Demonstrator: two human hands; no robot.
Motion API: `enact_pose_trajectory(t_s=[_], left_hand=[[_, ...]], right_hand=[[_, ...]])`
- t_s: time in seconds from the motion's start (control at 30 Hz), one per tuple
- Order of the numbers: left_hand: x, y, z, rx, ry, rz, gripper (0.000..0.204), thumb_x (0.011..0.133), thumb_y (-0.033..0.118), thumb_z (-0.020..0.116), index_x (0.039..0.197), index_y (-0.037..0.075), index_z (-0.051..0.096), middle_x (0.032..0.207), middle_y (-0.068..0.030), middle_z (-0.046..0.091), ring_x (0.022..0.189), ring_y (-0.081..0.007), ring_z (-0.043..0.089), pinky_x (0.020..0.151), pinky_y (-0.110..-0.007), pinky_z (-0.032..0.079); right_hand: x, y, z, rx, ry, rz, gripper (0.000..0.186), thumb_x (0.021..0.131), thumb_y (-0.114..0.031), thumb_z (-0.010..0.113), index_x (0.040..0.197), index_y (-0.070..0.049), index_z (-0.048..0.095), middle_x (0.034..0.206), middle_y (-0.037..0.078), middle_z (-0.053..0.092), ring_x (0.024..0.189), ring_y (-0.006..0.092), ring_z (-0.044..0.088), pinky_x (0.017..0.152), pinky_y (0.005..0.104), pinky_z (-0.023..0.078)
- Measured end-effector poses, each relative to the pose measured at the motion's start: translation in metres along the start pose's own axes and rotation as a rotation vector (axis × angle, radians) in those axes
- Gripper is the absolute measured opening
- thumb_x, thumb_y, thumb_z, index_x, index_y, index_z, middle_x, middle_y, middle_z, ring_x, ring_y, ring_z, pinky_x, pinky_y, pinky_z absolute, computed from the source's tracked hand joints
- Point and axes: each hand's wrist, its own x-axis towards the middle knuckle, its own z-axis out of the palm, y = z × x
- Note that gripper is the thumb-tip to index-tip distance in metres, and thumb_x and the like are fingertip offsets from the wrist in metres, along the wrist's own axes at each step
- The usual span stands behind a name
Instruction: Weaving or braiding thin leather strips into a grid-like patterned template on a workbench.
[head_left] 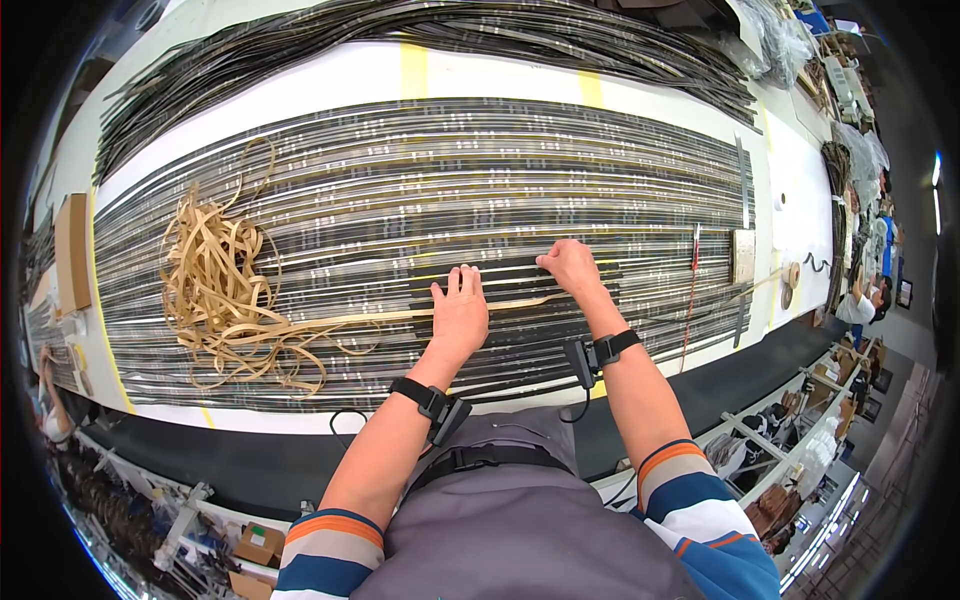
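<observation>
My left hand (pixel 460 315) lies with fingers stretched on a dark section (pixel 515 320) of the long striped strips (pixel 480 160) covering the white table. A tan tape (pixel 375 318) runs from a loose tangled heap (pixel 220 270) on the left, past my left hand, toward the right. My right hand (pixel 570 266) is pinched just above the dark section, by a pale narrow strip. What is between its fingertips is too small to make out.
More dark strips (pixel 430 25) lie along the far edge. A red rod (pixel 693 250), tape rolls (pixel 790 280) and a pale block (pixel 742 255) are at the right, a cardboard piece (pixel 70 255) at the left. Two co-workers (pixel 865 300) (pixel 55 405) are at the sides.
</observation>
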Motion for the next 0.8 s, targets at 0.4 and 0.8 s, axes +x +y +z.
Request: enact_pose_trajectory(t_s=[0.4, 0.8], left_hand=[[-0.001, 0.000, 0.000, -0.015, 0.005, 0.001, 0.064, 0.075, 0.006, 0.058, 0.133, -0.006, 0.036, 0.131, -0.0174, 0.040, 0.125, -0.0315, 0.037, 0.099, -0.054, 0.036], [0.021, 0.041, -0.003, 0.000, 0.068, 0.011, 0.056, 0.069, 0.005, 0.062, 0.122, -0.004, 0.045, 0.110, -0.0124, 0.048, 0.101, -0.0286, 0.049, 0.091, -0.047, 0.040]], right_hand=[[-0.004, -0.003, 0.007, -0.073, 0.083, -0.047, 0.028, 0.073, -0.028, 0.072, 0.075, -0.001, 0.064, 0.077, 0.020, 0.065, 0.079, 0.0374, 0.062, 0.072, 0.0436, 0.050], [0.005, 0.000, 0.013, -0.132, 0.029, 0.014, 0.028, 0.073, -0.028, 0.073, 0.076, -0.001, 0.065, 0.080, 0.019, 0.066, 0.080, 0.0376, 0.063, 0.072, 0.0439, 0.051]])
